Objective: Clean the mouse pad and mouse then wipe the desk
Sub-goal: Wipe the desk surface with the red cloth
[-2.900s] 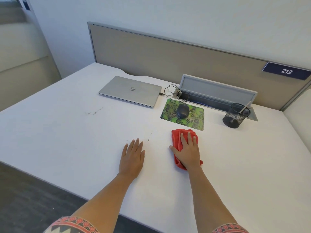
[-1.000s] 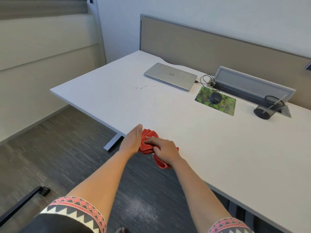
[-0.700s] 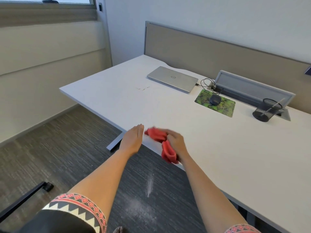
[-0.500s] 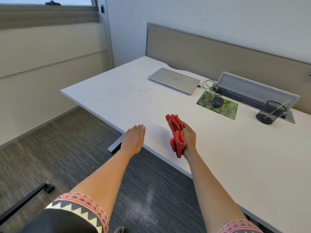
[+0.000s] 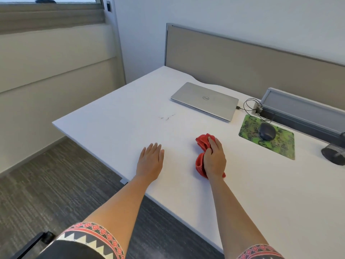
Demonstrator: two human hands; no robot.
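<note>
A bunched red cloth point(image 5: 201, 146) rests on the white desk point(image 5: 130, 116), and my right hand point(image 5: 214, 159) is shut on it, pressing it down. My left hand point(image 5: 151, 161) lies flat on the desk near the front edge, fingers apart, holding nothing. A green patterned mouse pad point(image 5: 280, 144) sits to the right beyond the cloth, with a dark mouse point(image 5: 267, 133) on it. Small dark marks point(image 5: 167, 117) show on the desk beyond my left hand.
A shut silver laptop point(image 5: 204, 100) lies at the back, its cable point(image 5: 251, 105) running to a grey cable tray point(image 5: 302, 109). A black mesh pen cup point(image 5: 335, 154) stands at the right edge. A beige partition point(image 5: 242, 64) backs the desk. Grey carpet point(image 5: 46, 184) lies left.
My right hand carried the cloth from the desk's front edge back onto the surface and pressed it down. My left hand moved from the edge onto the desk, flat. The view swung right.
</note>
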